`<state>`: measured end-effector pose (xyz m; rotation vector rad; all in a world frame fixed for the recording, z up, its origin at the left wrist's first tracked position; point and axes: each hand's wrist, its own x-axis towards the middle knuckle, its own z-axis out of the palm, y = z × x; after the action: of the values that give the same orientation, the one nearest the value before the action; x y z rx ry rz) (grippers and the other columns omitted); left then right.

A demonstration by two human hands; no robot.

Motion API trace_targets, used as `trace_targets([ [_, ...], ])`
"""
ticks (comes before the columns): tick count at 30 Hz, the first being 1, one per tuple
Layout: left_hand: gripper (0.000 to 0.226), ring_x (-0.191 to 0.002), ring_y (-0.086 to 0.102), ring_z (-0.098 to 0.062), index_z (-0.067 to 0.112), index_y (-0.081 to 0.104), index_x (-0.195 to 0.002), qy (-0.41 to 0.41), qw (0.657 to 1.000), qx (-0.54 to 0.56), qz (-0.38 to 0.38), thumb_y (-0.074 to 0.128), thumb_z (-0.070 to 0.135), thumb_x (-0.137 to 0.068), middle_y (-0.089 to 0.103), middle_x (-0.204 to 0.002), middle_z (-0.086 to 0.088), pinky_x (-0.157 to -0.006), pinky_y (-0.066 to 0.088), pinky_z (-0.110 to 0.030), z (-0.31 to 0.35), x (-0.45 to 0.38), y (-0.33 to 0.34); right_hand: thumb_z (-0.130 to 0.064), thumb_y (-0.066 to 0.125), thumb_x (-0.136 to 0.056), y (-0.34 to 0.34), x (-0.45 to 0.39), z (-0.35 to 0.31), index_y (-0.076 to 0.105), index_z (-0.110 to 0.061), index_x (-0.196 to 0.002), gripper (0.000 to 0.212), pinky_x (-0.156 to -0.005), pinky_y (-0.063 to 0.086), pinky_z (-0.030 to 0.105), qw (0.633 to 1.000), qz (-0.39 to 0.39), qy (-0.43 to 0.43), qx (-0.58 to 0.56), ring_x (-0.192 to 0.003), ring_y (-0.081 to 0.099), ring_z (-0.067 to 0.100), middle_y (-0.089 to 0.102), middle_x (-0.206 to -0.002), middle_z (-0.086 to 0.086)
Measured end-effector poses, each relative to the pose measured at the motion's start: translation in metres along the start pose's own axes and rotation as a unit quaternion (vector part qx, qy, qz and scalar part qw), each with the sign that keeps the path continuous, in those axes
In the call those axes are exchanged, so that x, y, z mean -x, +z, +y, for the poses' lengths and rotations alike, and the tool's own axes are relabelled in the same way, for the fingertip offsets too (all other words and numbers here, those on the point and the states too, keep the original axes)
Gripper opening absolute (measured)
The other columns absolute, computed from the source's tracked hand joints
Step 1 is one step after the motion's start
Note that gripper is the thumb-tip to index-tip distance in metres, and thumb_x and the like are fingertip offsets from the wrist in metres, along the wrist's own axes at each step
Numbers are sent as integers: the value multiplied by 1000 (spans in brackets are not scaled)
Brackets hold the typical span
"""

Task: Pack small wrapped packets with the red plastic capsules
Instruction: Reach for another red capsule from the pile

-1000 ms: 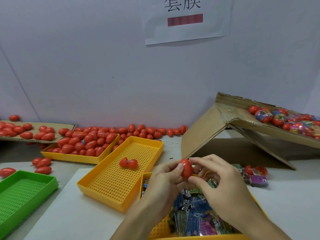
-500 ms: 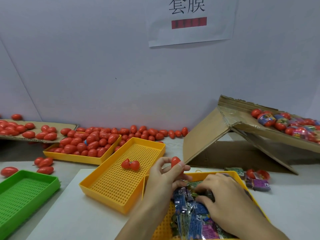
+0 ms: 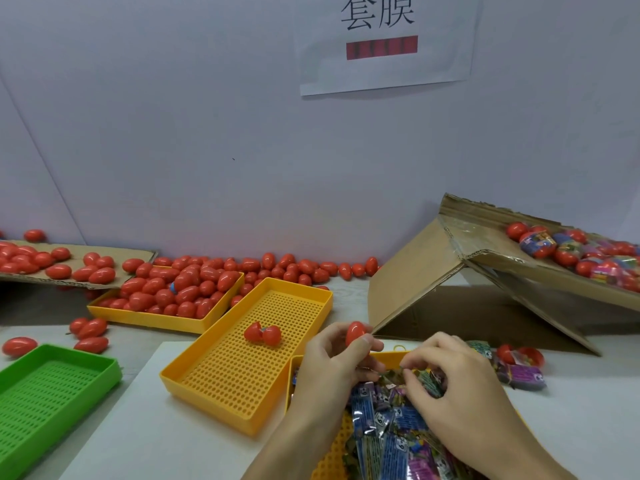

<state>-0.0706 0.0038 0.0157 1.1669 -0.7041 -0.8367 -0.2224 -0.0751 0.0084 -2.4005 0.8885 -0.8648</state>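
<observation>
My left hand point(image 3: 334, 362) pinches a closed red capsule point(image 3: 355, 332) between thumb and fingers, held above the near yellow tray point(image 3: 388, 358). That tray is heaped with small wrapped packets point(image 3: 384, 431) in blue, green and purple foil. My right hand point(image 3: 450, 393) reaches down into the heap, its fingertips curled around a dark packet point(image 3: 427, 381). An opened red capsule point(image 3: 262, 334), its two halves joined, lies in the middle yellow perforated tray point(image 3: 242, 382).
A far yellow tray point(image 3: 149, 315) is piled with closed red capsules, more lining the wall point(image 3: 287, 265) and on cardboard point(image 3: 135, 252) at left. A green tray point(image 3: 45, 403) sits near left. A tilted cardboard box point(image 3: 426, 271) at right holds wrapped capsules point(image 3: 568, 249). Loose packets point(image 3: 519, 372) lie beside it.
One second ago both hands met around the red capsule. My left hand then kept it alone while my right hand dropped into the packet heap and now picks at a packet.
</observation>
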Motion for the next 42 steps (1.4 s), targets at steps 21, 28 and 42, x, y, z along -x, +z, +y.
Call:
trace_targets([
  [21,21,-47,41,-13,14,60,-71,22,992,-118,-30,62,11,-92,44,-59,-5,-46,37,-21,-3,7,1,-19,73,-87,-10,-2,-2,75,-36,-78,20,-67,50,14,992,14,15,-125,-77,66,0,71,-74,-20],
  [28,41,-38,34,-13,11,72,-63,9,988,-148,-34,65,38,-93,41,-47,-2,-39,30,-21,1,11,5,-10,70,-90,-15,-4,-2,78,-29,-89,21,-74,57,19,974,15,13,-227,-81,72,5,76,-82,-13],
  [42,15,-43,42,-10,21,73,-68,14,990,-137,-34,80,26,-81,48,-52,8,-43,36,-20,-2,10,1,-17,67,-93,-10,-4,-2,73,-22,-92,8,-68,59,27,963,3,31,-268,-75,71,11,75,-80,-5],
])
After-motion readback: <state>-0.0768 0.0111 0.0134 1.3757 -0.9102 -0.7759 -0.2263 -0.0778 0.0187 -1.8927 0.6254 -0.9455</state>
